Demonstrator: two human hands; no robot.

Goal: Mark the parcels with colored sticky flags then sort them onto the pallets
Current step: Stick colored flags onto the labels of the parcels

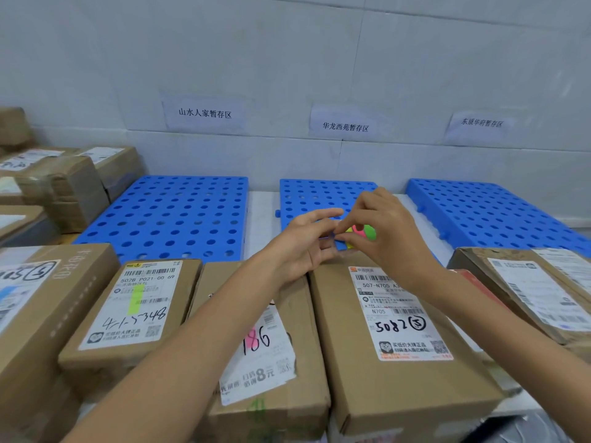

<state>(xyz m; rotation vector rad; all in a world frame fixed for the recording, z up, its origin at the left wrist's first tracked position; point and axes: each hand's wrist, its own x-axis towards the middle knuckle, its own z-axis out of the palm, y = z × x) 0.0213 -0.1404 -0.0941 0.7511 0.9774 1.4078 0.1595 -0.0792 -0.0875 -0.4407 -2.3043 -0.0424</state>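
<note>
Our left hand [307, 243] and right hand [388, 239] both pinch the sticky flags [363, 232] | unflagged box [399, 318] at 6 o'clock, lengthwise 12-to-6, nearer right

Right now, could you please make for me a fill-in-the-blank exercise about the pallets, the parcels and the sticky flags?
1. The number of blue pallets by the wall is ___.
2. The flag on the parcel marked 4-1-5348 is ___.
3. The flag on the parcel marked 186 is ___.
4. The left hand and the right hand hold the pad of sticky flags in front of the ___ pallet.

Missing words: three; green; pink; middle.
</note>
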